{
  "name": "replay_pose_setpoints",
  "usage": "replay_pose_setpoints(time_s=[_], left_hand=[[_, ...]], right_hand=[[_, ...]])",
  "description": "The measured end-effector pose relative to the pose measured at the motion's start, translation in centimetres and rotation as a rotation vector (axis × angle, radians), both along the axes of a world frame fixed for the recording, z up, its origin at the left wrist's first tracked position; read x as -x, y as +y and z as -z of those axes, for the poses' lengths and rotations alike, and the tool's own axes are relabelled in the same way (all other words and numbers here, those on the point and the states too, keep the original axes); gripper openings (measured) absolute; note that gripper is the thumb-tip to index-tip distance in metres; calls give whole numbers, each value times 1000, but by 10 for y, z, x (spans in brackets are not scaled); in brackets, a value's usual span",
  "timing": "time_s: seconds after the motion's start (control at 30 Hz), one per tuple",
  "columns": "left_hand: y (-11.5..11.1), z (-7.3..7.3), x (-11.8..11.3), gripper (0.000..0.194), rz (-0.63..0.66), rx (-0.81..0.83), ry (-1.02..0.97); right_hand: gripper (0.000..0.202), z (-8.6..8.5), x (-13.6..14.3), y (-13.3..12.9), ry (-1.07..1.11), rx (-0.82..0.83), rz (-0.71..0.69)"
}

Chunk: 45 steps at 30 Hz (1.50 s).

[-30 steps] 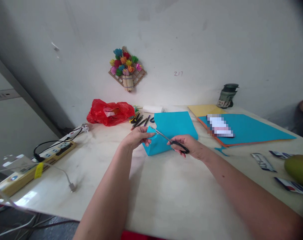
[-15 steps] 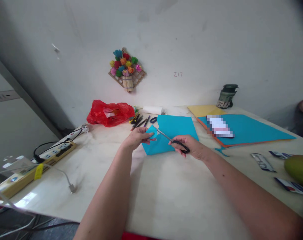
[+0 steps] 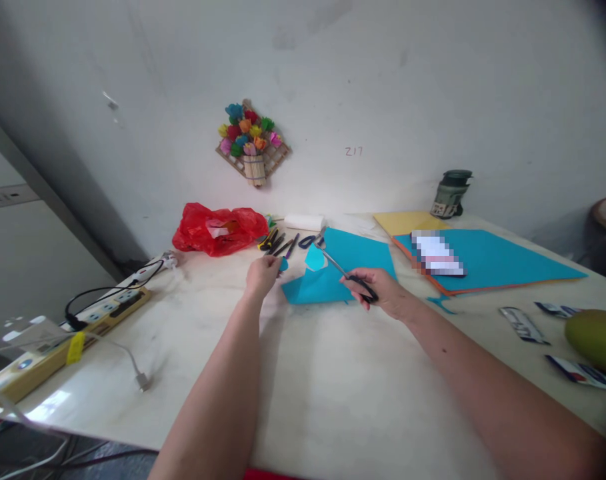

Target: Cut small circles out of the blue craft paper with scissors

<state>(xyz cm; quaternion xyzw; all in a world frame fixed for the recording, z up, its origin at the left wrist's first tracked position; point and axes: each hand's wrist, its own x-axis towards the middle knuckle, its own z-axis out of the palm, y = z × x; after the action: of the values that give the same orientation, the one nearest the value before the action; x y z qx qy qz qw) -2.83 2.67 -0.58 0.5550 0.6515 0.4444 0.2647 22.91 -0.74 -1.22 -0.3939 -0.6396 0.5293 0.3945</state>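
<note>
My left hand (image 3: 263, 275) pinches a small rounded piece of blue paper (image 3: 284, 265) between thumb and fingers, left of the large sheet. My right hand (image 3: 373, 287) is wrapped around the black handles of a pair of scissors (image 3: 337, 264), whose blades point up and left. By the blade tips is a brighter blue paper scrap (image 3: 315, 257) with a cut edge; I cannot tell whether it touches the blades. Beneath lies a large blue sheet (image 3: 365, 257) with an uneven left side. The fingers of my right hand partly hide the handles.
Behind my hands are pens (image 3: 293, 247), a second pair of scissors (image 3: 307, 241), a white roll (image 3: 305, 222) and a red plastic bag (image 3: 220, 230). Rightward lie stacked coloured sheets (image 3: 507, 257) under a phone (image 3: 439, 253), and a green fruit (image 3: 595, 340). A power strip (image 3: 103, 313) edges the left.
My left hand has moved left, away from the blades, with the small blue piece. The blue scrap is now separate near the scissor tips. The large sheet has shifted slightly.
</note>
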Motion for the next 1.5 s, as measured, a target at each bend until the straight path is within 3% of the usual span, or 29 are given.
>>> replay_pose_setpoints(time_s=[0.1,0.2,0.23,0.33,0.47,0.53,0.67,0.8,1.0,1.17,1.5], left_hand=[[3,3,7,13,-201,-122,336],[2,-5,-2,26,-251,-368,399],[0,-9,-8,31,-208,-391,351],[-8,-18,-33,43,16,-179,48],[-16,-14,-56,36,276,-58,-418],[-16,-10,-59,35,293,-54,-604],[-12,-7,-60,36,209,-152,-863],[-13,-6,-68,33,273,-115,-1006],[-17,-3,-73,31,272,-91,-957],[-17,-4,-72,32,239,-116,-936],[-20,-5,-75,31,329,-118,-870]], right_hand=[[32,1,1,0,15,8,3],[32,2,4,0,32,17,22],[32,2,5,-1,39,19,26],[34,0,9,-4,60,20,37],[36,-3,15,-8,99,44,55],[36,-4,18,-10,120,53,51],[35,-3,21,-12,115,69,62],[32,4,23,-7,118,63,68],[31,14,26,-2,119,52,73],[27,6,26,-10,91,47,51],[28,-1,20,-15,50,23,-4]])
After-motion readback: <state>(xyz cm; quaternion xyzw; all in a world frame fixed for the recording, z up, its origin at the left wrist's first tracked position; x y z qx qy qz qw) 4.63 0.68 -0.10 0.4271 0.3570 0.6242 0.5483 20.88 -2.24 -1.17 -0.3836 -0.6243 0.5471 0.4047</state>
